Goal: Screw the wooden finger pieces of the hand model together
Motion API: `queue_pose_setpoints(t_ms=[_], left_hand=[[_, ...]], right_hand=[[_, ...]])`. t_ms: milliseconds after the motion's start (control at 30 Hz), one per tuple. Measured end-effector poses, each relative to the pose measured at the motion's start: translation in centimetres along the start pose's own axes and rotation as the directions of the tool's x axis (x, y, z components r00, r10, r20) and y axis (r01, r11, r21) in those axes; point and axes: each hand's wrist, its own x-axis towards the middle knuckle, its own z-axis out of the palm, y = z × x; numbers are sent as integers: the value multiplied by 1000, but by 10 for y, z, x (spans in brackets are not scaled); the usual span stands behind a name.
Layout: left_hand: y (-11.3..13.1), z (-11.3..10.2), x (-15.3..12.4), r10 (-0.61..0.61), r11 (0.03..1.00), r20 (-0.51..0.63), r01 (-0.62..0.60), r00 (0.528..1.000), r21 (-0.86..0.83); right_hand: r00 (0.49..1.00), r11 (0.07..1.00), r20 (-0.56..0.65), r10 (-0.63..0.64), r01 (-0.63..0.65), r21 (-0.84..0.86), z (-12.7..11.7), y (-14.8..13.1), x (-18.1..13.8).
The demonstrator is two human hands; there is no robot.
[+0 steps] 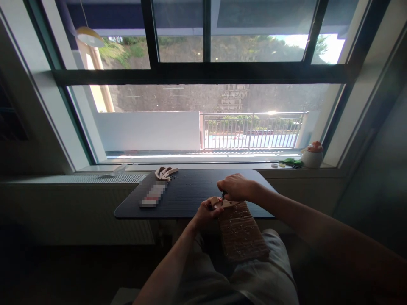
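My left hand point(206, 212) is closed on the left end of a pale wooden piece point(232, 203) with small dark holes in it. Above that piece, my right hand point(237, 187) is wrapped round a small, dark, screwdriver-like tool point(224, 195); most of its handle is hidden in the fist. The tool points down at the wood near my left fingers. Beneath the piece, a brown block with a rippled, shiny surface point(243, 233) slants from the table's front edge to my lap.
The dark table point(190, 186) stands against the window sill. Several pale wooden parts point(165, 173) lie at its back left, with small dark bits beside them. A blurred-out flat object point(153, 195) is nearer. On the sill stands a white pot point(312, 157), right of green leaves point(291, 162).
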Motion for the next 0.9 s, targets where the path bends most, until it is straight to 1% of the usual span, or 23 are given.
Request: queue_pose_setpoints(t_ms=[100,267,367,533,667,767,900], left_hand=[[1,1,0,-31,999,-5,31,1000,-9],[-2,1,1,-43,998,-23,42,999,-39],[-2,1,1,-46,998,-20,45,999,-37],[2,2,0,-30,999,-34,30,999,-14],[4,3,1,-41,999,-37,40,998,-19],[3,3,1,-40,999,-43,39,998,-27],[2,3,1,-52,997,-16,52,998,-49]], right_hand=[[1000,1000,1,-24,24,4,-2,1,2],[998,998,5,-67,67,11,-3,-1,2],[999,999,-19,-45,46,15,1,-3,2],[998,999,-56,32,-31,22,8,-4,4],[997,998,-59,45,-43,36,4,-2,5],[998,999,-62,10,-7,48,-3,0,3],[996,996,-63,-55,59,69,-6,2,1]])
